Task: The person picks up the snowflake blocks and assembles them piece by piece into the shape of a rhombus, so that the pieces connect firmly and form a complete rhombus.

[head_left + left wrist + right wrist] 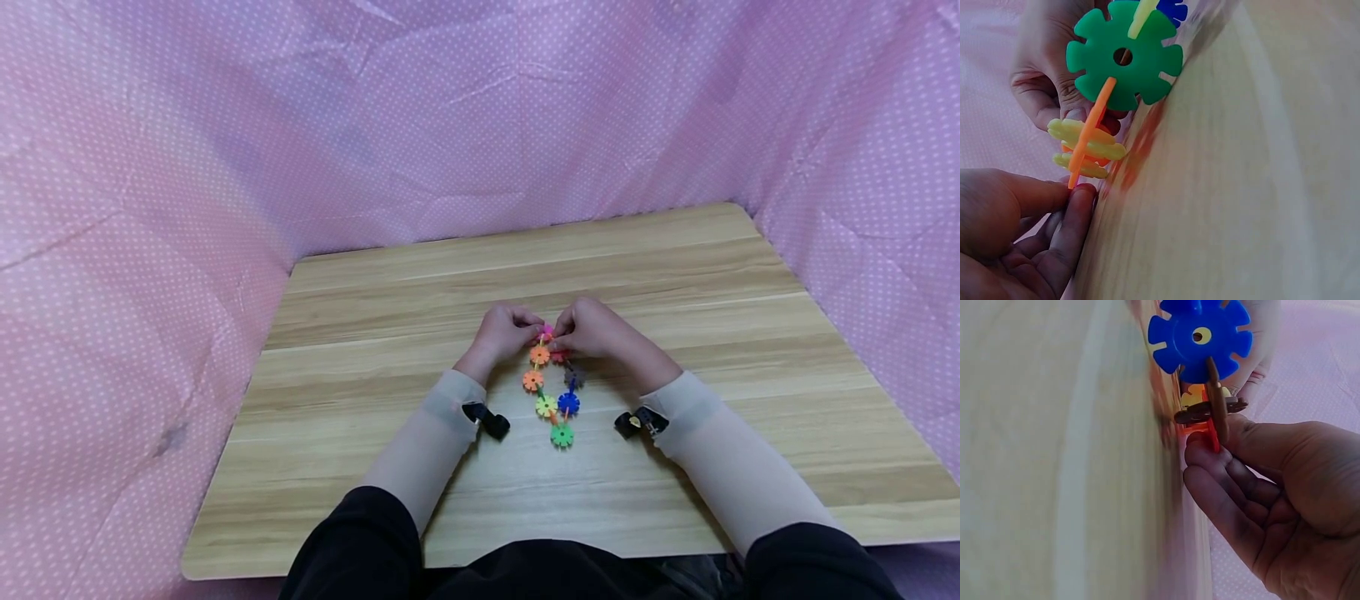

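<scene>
Notched plastic discs are slotted together into a narrow loop over the table, held at its far end by both hands. My left hand (504, 333) pinches a pink notched disc (547, 332) between thumb and forefinger. On the other side, my right hand (596, 329) pinches a red notched disc (558, 357), partly covered by its fingers. Toward me, the loop runs through orange (533, 381), yellow-green (547, 406), blue (568, 403) and dark brown (574, 377) discs. A green disc (562, 435) forms its near end; the left wrist view shows its central hole.
A wood-grain table (360, 417) lies under the hands. Pink dotted cloth (480, 125) hangs behind it and at both sides. A small black camera (491, 422) sits on the left wrist, another camera (637, 422) on the right.
</scene>
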{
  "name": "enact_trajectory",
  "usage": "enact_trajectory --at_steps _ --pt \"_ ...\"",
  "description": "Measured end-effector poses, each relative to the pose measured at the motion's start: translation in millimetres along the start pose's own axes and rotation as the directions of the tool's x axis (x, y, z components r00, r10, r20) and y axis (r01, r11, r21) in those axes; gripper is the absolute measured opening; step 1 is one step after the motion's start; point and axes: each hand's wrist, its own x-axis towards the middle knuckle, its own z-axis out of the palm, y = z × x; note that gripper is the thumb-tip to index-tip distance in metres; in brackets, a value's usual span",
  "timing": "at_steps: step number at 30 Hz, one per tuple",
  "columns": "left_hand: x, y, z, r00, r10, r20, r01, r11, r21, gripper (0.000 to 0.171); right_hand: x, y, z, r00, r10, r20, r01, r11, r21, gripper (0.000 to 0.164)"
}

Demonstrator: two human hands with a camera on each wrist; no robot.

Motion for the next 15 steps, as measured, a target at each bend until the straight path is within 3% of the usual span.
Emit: enact_trajectory --at_steps 11,15 --pt "-0.2 1.7 -1.7 1.0 0.024 -0.006 -0.024 1.0 0.0 0.015 -2.5 4.4 -7.3 0.998 0.052 0.03 -0.054 0.997 0.055 0.007" --pt "-2.1 -3.5 -7.5 0.998 0.05 0.034 -0.05 0.999 0.011 0.028 -6.6 9.1 -11.9 0.997 0.083 0.002 -0.083 0.994 0.067 0.018"
